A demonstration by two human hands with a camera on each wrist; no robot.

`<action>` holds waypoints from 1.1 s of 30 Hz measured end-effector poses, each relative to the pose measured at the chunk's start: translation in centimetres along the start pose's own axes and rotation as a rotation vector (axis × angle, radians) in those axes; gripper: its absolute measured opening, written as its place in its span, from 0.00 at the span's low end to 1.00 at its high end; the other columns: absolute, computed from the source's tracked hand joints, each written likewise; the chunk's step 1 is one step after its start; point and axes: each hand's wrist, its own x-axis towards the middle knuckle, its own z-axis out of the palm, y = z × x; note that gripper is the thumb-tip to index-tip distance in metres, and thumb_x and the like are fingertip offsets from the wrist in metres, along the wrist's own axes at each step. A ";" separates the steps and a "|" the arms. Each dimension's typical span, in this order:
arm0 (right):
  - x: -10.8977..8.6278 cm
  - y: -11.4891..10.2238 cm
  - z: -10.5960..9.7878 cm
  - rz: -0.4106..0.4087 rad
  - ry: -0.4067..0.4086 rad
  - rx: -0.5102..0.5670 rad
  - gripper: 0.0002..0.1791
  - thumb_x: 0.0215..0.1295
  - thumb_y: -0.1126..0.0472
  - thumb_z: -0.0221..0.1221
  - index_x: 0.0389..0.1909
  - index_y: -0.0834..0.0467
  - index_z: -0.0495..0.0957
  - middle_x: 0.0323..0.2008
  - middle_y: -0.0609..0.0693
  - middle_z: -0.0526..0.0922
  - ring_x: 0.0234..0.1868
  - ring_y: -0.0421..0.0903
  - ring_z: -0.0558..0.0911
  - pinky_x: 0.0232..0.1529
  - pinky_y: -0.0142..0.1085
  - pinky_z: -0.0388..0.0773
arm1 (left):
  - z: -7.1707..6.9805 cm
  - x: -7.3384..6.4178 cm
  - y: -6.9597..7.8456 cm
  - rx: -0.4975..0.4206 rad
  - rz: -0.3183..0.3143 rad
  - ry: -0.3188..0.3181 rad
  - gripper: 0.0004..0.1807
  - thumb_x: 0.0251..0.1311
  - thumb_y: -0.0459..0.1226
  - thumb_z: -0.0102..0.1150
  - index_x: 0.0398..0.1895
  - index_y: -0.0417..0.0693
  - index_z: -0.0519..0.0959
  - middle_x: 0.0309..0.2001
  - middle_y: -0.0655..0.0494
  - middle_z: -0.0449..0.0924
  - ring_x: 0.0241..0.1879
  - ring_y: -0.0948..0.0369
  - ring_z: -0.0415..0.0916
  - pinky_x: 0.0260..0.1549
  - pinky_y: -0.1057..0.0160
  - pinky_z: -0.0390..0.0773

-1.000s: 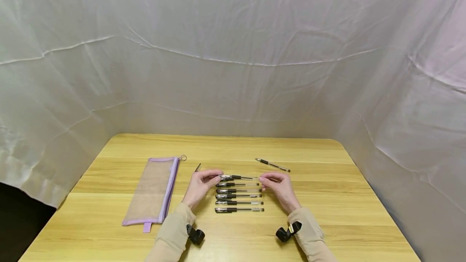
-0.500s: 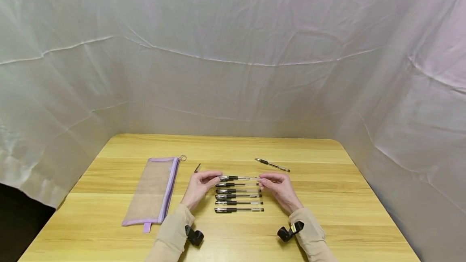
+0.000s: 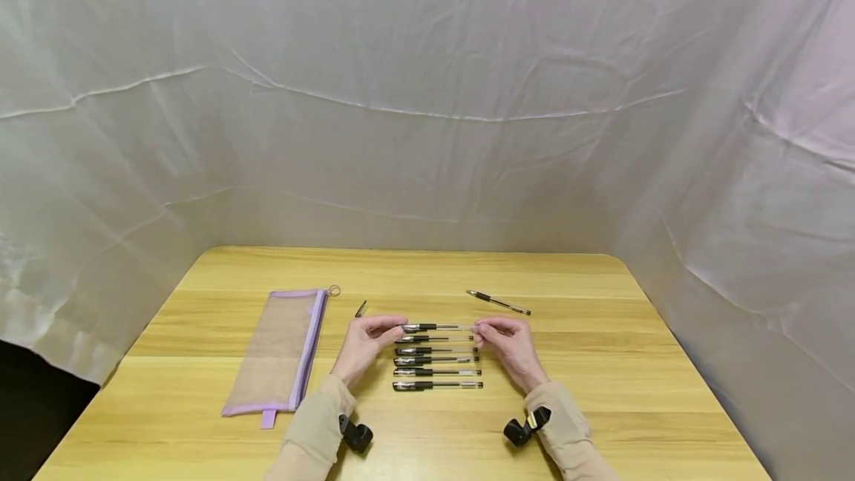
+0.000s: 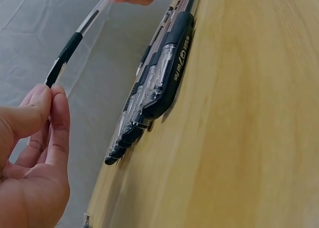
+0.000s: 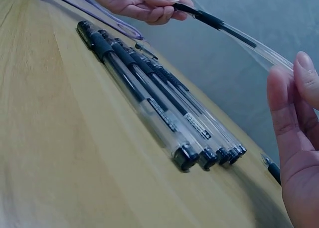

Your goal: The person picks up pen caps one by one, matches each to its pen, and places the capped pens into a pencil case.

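Note:
A clear gel pen with a black grip (image 3: 430, 326) is held level between the two hands, raised off the table. My left hand (image 3: 364, 347) pinches its capped end between thumb and fingers, as the left wrist view shows. At the other end, the thumb and fingers of my right hand (image 3: 513, 347) pinch the clear barrel. Below the raised pen, several matching gel pens (image 3: 437, 372) lie side by side in a row, caps to the left. The fingers cover both tips of the held pen.
Left of the hands lies a mesh zip pouch (image 3: 277, 351) with purple edging. One loose pen (image 3: 498, 302) rests farther back on the right. Part of another pen (image 3: 361, 309) shows behind the left hand. A pale curtain (image 3: 427, 169) hangs around the wooden table (image 3: 634, 362).

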 end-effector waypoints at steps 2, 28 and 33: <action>0.1 -0.1 0.2 0.000 0.023 -0.022 0.11 0.68 0.75 0.57 0.42 0.62 0.87 0.37 0.53 0.91 0.34 0.40 0.88 0.39 0.30 0.86 | 0.1 0.0 0.0 0.009 0.006 0.012 0.16 0.60 0.31 0.67 0.51 0.31 0.82 0.52 0.34 0.84 0.40 0.70 0.84 0.47 0.73 0.81; 0.8 0.0 1.0 -0.007 0.130 -0.182 0.25 0.67 0.69 0.62 0.48 0.91 0.68 0.31 0.46 0.90 0.30 0.38 0.87 0.35 0.32 0.87 | 0.5 -0.3 -0.4 0.021 0.058 0.085 0.12 0.58 0.26 0.66 0.45 0.31 0.85 0.46 0.34 0.86 0.36 0.70 0.82 0.41 0.73 0.82; 0.9 -0.1 1.1 0.005 0.147 -0.196 0.25 0.66 0.69 0.62 0.48 0.91 0.69 0.30 0.45 0.90 0.29 0.38 0.86 0.34 0.33 0.87 | 0.8 -0.3 -0.4 0.053 0.063 0.101 0.11 0.57 0.25 0.66 0.44 0.31 0.85 0.45 0.34 0.86 0.35 0.71 0.82 0.40 0.74 0.82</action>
